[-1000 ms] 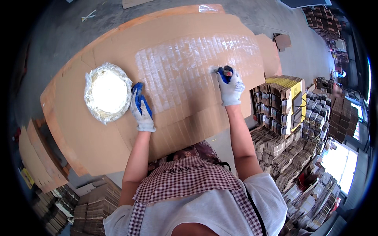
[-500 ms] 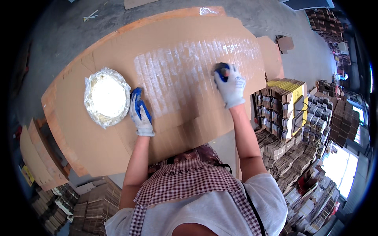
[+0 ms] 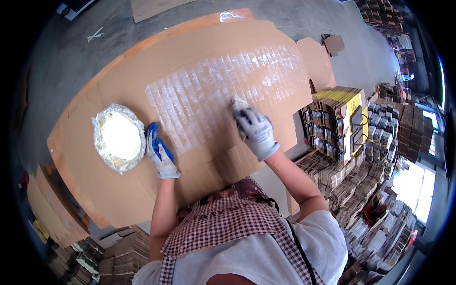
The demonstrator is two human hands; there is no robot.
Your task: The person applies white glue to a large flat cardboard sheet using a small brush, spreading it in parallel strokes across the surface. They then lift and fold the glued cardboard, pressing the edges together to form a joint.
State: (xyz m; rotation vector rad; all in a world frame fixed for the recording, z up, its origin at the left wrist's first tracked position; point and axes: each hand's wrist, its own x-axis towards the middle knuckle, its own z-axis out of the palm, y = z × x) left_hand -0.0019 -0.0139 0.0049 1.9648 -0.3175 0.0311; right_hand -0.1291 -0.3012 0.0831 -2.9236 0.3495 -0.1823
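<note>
A large brown cardboard sheet lies in front of me, its middle covered by a band of wet-looking whitish stripes. My right hand, in a white and blue glove, is closed round a brush. Its white-coated end pokes out past the fingers at the lower edge of the stripes; most of its handle is hidden. My left hand, gloved alike, lies on the cardboard with fingers stretched out, holding nothing. Just left of it stands a round basin lined with clear plastic, holding bright white stuff.
Under the cardboard an orange-brown board edge shows. Bundled flat cartons, some with yellow faces, are stacked at the right. More cardboard stacks stand at lower left. Beyond the board is grey floor with crossed strips on it.
My right hand has moved toward me and left across the stripes, and the brush's white end now shows. The left hand stays resting on the cardboard. The whole view has shifted slightly.
</note>
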